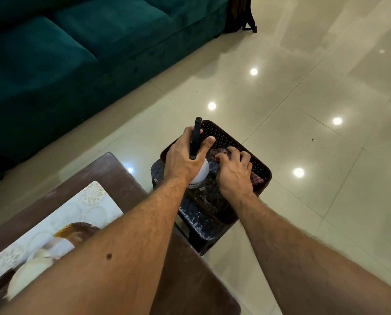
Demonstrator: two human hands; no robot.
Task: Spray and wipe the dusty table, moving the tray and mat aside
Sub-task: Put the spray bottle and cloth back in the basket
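My left hand [185,155] grips the black trigger head of a white spray bottle [201,175], held over a dark perforated basket [226,137]. My right hand [234,170] reaches into that basket and pinches a dark red checked cloth [257,179]. The basket sits on a black speckled stool [201,221] just past the table's end. The brown wooden table [112,169] lies at lower left. A pale floral mat [85,208] covers part of it, and a tray [76,231] with white rounded objects rests on the mat, partly hidden by my left forearm.
A dark teal sofa [76,53] runs along the upper left, close to the table. Glossy cream floor tiles [303,98] spread to the right. A dark bag [240,14] leans at the sofa's far end.
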